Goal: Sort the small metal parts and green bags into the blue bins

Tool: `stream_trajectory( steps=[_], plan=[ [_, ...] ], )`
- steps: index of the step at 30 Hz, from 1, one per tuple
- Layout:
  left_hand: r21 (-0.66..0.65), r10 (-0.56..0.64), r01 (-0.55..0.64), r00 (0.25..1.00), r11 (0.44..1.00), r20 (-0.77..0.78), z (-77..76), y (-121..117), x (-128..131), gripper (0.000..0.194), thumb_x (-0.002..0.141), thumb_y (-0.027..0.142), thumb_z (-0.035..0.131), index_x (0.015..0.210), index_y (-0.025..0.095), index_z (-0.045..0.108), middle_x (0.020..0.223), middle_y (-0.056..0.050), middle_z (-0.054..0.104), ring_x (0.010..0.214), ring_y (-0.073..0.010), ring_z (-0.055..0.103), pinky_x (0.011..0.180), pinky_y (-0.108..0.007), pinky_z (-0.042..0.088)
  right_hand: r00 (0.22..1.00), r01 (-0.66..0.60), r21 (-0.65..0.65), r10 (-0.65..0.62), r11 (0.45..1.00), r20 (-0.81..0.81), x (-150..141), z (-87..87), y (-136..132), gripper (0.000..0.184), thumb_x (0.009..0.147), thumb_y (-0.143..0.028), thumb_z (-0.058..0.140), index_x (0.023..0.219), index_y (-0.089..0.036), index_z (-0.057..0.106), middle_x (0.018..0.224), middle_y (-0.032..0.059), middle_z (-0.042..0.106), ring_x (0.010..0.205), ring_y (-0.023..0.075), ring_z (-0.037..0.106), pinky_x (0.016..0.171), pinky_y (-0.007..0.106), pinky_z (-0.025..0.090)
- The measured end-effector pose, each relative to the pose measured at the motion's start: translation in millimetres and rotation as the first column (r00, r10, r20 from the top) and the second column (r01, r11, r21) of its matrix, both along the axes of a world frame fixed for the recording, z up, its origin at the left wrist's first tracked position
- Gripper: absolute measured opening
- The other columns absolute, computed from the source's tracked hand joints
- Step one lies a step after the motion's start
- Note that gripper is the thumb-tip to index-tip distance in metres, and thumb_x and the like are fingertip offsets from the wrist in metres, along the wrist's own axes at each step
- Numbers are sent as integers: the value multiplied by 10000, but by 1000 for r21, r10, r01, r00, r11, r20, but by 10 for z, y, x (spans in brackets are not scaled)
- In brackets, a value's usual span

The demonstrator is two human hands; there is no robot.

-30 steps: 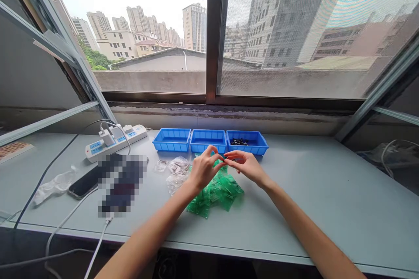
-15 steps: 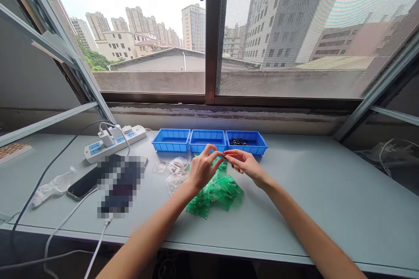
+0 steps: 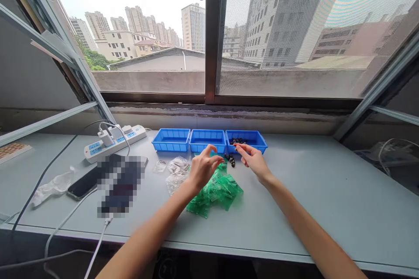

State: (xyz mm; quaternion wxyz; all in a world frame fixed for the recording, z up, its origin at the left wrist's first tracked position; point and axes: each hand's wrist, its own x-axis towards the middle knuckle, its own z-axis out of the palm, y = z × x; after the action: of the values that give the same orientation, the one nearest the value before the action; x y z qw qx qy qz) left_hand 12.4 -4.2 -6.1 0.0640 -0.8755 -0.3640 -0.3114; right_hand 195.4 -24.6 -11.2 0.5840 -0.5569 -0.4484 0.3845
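In the head view, the person's right hand has its fingertips close together; whether they pinch anything cannot be told. The left hand curls above green bags, its grip likewise unclear. Small black parts lie between the two hands, and a blue tray holding more stands just beyond the right fingers.

The blue trays are smooth, glossy plastic with ribbed walls. The green packets look like thin, shiny, crinkled plastic film; the clear bags are wrinkled and glossy too. The tabletop is smooth with a soft sheen, the power strip hard plastic, the rack posts grey metal.
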Motion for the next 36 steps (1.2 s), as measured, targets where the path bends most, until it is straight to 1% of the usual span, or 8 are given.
stream_trajectory(
  steps=[3, 7, 12, 18, 26, 29, 32, 36],
  plan=[
    [-6, 14, -14, 1000, 1000, -8, 3, -5, 5, 181, 878, 265, 538, 813, 239, 705, 978, -19, 564, 657, -77, 543, 505, -173, 386, 999, 47, 16, -47, 999, 24, 56, -25, 26, 619, 556, -720, 619, 856, -185, 701, 868, 67, 660, 414, 53, 367, 380, 247, 276],
    [9, 12, -12, 1000, 1000, 1, -4, -4, 7, 195, 890, 275, 515, 842, 235, 699, 976, -21, 570, 651, -79, 543, 497, -173, 384, 997, 65, 14, -66, 998, 40, 84, -40, 41, 632, 550, -745, 607, 824, -183, 696, 827, 68, 655, 410, 63, 387, 370, 249, 276],
    [19, 17, -17, 1000, 1000, 3, -16, 5, 5, 185, 880, 281, 525, 834, 226, 695, 987, -21, 572, 652, -82, 550, 489, -173, 381, 998, 61, 16, -62, 998, 9, 66, -34, 38, 623, 497, -726, 660, 791, -177, 677, 781, 60, 649, 408, 66, 402, 366, 247, 290],
    [-1, 17, -17, 1000, 1000, -3, -8, 3, 0, 127, 841, 248, 580, 783, 219, 689, 1023, -18, 562, 675, -86, 568, 494, -172, 390, 997, 78, 9, -78, 997, 27, 53, -16, 28, 585, 468, -686, 704, 754, -178, 662, 692, 32, 619, 407, 70, 395, 373, 251, 302],
    [-11, 17, -17, 1000, 1000, 2, -5, 8, -1, 82, 818, 258, 620, 774, 215, 674, 1031, -14, 556, 661, -79, 561, 488, -172, 373, 992, 116, -2, -116, 993, 43, 63, -33, 32, 577, 519, -660, 681, 815, -165, 672, 789, 60, 661, 415, 70, 448, 366, 233, 332],
    [-10, 18, -18, 1000, 1000, 13, -5, 10, 1, 124, 817, 309, 626, 762, 206, 668, 1021, -18, 559, 654, -82, 559, 484, -176, 364, 992, 119, -2, -119, 993, 52, 62, -41, 34, 548, 532, -630, 686, 818, -163, 679, 786, 55, 667, 416, 69, 463, 364, 223, 342],
    [-12, 13, -13, 1000, 1000, 14, 6, 4, -1, 196, 839, 358, 590, 748, 203, 670, 1020, -21, 557, 674, -88, 566, 493, -178, 368, 991, 120, 5, -120, 993, 58, 60, -48, 39, 525, 541, -609, 690, 817, -162, 685, 759, 46, 669, 410, 68, 470, 359, 216, 349],
    [-26, 12, -12, 1000, 1000, 1, 21, -9, -8, 229, 863, 371, 551, 763, 214, 685, 1021, -17, 557, 650, -76, 551, 506, -181, 376, 990, 124, 13, -124, 992, 67, 61, -62, 48, 504, 564, -588, 683, 833, -161, 686, 765, 47, 674, 407, 66, 477, 352, 209, 355]
  ],
)
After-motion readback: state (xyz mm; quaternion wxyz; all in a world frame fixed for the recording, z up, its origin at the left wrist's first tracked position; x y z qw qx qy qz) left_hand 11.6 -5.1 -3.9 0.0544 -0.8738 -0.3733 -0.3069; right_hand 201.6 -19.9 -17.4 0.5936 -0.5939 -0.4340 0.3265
